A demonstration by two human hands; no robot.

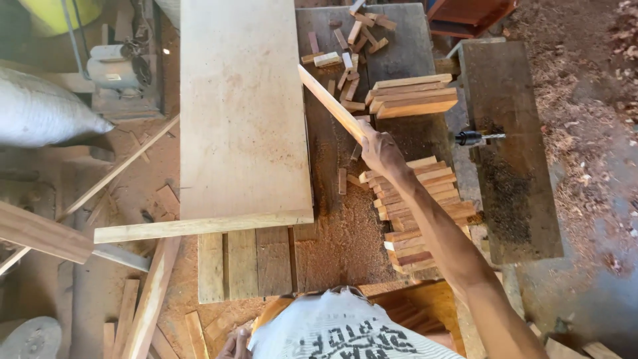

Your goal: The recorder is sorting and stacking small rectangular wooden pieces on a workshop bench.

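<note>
One long, thin strip of pale sawn wood (330, 103) lies slanting across the sawdust-covered workbench (332, 219), its far end against the edge of the broad pale board (242, 113). The right hand (380, 151) is closed around its near end, fingers wrapped tight. So slender a strip looks light and stiff but likely to whip or snap if levered, and a hold nearer the middle would steady it better. Beside the wrist sit stacks of short reddish wooden slats (419, 213). The left hand (234, 346) shows only at the bottom edge, half hidden by the shirt, and I cannot tell its grip.
</note>
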